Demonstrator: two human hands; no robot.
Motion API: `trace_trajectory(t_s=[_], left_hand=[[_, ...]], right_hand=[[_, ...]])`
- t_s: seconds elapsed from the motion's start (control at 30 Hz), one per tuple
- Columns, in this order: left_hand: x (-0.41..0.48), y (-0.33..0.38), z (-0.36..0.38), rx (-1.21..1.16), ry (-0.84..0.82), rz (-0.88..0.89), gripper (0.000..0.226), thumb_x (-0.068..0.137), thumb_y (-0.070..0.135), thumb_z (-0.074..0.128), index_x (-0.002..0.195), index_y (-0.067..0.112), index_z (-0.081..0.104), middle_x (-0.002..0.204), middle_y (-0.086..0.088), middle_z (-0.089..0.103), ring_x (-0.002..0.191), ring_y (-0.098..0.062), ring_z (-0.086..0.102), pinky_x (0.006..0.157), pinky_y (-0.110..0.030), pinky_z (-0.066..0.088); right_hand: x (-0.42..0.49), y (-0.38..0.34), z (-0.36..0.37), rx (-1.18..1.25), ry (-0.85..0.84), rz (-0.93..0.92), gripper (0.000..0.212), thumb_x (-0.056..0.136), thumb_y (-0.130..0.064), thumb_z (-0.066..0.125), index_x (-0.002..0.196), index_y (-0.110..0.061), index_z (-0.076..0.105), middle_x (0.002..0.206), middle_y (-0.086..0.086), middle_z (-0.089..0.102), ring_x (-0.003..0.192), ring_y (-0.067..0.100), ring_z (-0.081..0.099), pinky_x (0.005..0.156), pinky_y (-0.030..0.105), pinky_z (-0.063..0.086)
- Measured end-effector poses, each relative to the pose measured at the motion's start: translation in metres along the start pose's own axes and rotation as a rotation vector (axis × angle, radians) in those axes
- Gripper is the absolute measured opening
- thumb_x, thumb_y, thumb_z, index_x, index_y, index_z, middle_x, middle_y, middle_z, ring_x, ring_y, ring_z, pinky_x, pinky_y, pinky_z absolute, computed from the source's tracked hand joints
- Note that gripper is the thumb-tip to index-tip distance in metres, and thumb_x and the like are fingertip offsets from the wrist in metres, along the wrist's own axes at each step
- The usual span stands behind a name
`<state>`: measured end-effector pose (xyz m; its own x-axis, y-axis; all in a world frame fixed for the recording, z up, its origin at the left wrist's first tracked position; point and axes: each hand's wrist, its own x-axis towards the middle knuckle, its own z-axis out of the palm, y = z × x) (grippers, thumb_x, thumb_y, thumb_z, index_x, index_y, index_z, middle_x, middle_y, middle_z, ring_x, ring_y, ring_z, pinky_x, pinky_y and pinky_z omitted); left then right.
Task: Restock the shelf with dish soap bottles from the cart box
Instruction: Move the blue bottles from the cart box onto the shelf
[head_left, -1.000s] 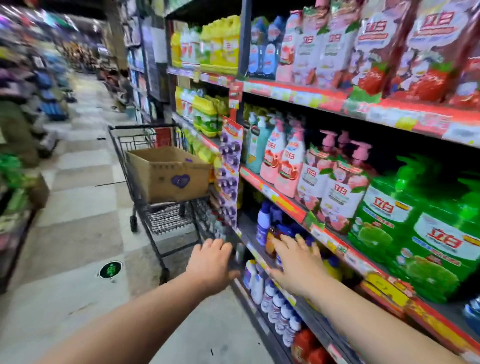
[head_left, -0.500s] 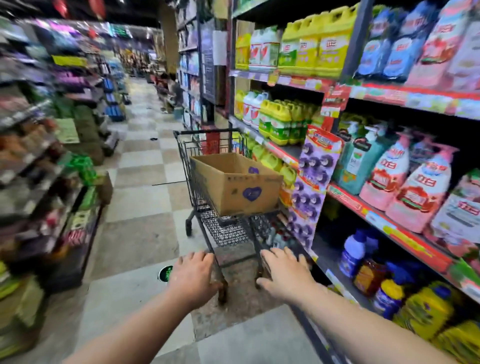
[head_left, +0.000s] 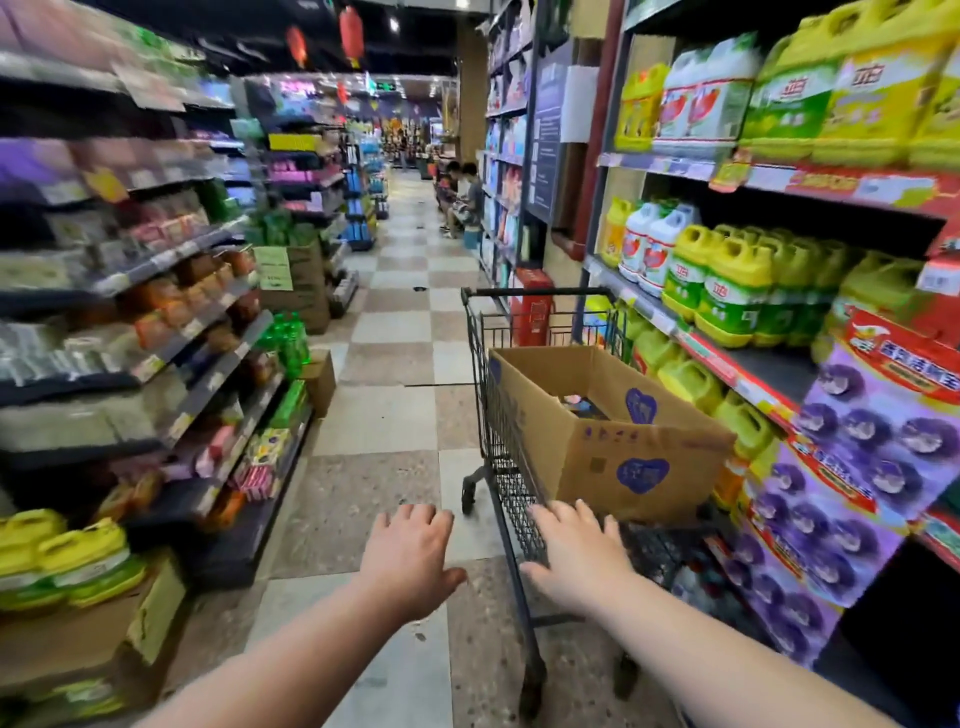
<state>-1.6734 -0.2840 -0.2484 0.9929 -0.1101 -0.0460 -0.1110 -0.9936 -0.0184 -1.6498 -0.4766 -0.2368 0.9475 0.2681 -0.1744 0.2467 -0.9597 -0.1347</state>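
left hand (head_left: 410, 564), right hand (head_left: 576, 561) now nearer cart (head_left: 537, 291), fingers (head_left: 415, 514) open, box (head_left: 623, 457) just beyond right fingers (head_left: 569, 512)

The box (head_left: 597, 452) is brown with purple hearts on it, and the cart (head_left: 506, 483) is black. The floor (head_left: 384, 415) has light and brown squares like a checkerboard. The bottles (head_left: 732, 296) are yellow with green labels.

The red brand mark 立白 can be read on the labels of the yellow jugs (head_left: 872, 88) on the top right-hand shelf and of the yellow-capped bottles (head_left: 732, 291) on the shelf below. The print on the cardboard box (head_left: 613, 447), on the red banner of the purple hanging display (head_left: 857, 441) and on the green paper sign (head_left: 274, 267) is too blurred to be read.
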Motion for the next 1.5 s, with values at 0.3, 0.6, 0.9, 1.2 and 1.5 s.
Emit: trace_trajectory(t_s=[0.3, 0.6, 0.9, 1.2, 1.5], left_hand=[[0.148, -0.023, -0.007, -0.041, -0.064, -0.029, 0.062, 0.086, 0.056, 0.048, 0.136, 0.023, 0.034, 0.139, -0.001, 0.041, 0.13, -0.024, 0.037, 0.105, -0.039, 0.032], [0.298, -0.073, 0.002, -0.07, -0.057, 0.089, 0.06, 0.086, 0.055, 0.047, 0.135, 0.023, 0.035, 0.139, -0.002, 0.041, 0.129, -0.025, 0.039, 0.106, -0.039, 0.031], [0.47, -0.128, -0.011, -0.059, -0.058, 0.306, 0.062, 0.084, 0.055, 0.05, 0.135, 0.021, 0.037, 0.138, -0.004, 0.043, 0.128, -0.027, 0.039, 0.107, -0.043, 0.03], [0.586, -0.099, 0.021, -0.077, -0.105, 0.512, 0.063, 0.081, 0.06, 0.05, 0.131, 0.023, 0.039, 0.133, -0.001, 0.045, 0.127, -0.024, 0.04, 0.105, -0.041, 0.033], [0.74, -0.068, 0.043, 0.025, -0.212, 0.544, 0.063, 0.084, 0.054, 0.05, 0.138, 0.024, 0.033, 0.14, 0.0, 0.039, 0.13, -0.023, 0.038, 0.106, -0.038, 0.032]], right_hand=[[0.159, 0.042, -0.036, 0.01, -0.008, 0.01, 0.068, 0.091, -0.047, 0.047, 0.149, -0.026, 0.018, 0.158, 0.0, 0.018, 0.147, 0.031, 0.008, 0.115, 0.058, 0.009], [0.29, 0.061, -0.043, 0.02, -0.006, 0.157, 0.069, 0.091, -0.051, 0.047, 0.149, -0.027, 0.019, 0.16, 0.0, 0.015, 0.148, 0.031, 0.006, 0.115, 0.058, 0.008], [0.402, 0.07, -0.049, 0.106, -0.008, 0.47, 0.069, 0.09, -0.06, 0.04, 0.149, -0.03, 0.021, 0.159, -0.002, 0.019, 0.148, 0.025, 0.012, 0.116, 0.056, 0.011], [0.462, 0.115, -0.052, 0.156, -0.082, 0.66, 0.067, 0.091, -0.062, 0.036, 0.147, -0.028, 0.026, 0.158, 0.0, 0.023, 0.146, 0.027, 0.019, 0.115, 0.055, 0.018], [0.595, 0.207, -0.013, 0.279, -0.188, 0.734, 0.067, 0.089, -0.053, 0.05, 0.146, -0.026, 0.027, 0.156, 0.003, 0.026, 0.145, 0.029, 0.021, 0.115, 0.054, 0.019]])
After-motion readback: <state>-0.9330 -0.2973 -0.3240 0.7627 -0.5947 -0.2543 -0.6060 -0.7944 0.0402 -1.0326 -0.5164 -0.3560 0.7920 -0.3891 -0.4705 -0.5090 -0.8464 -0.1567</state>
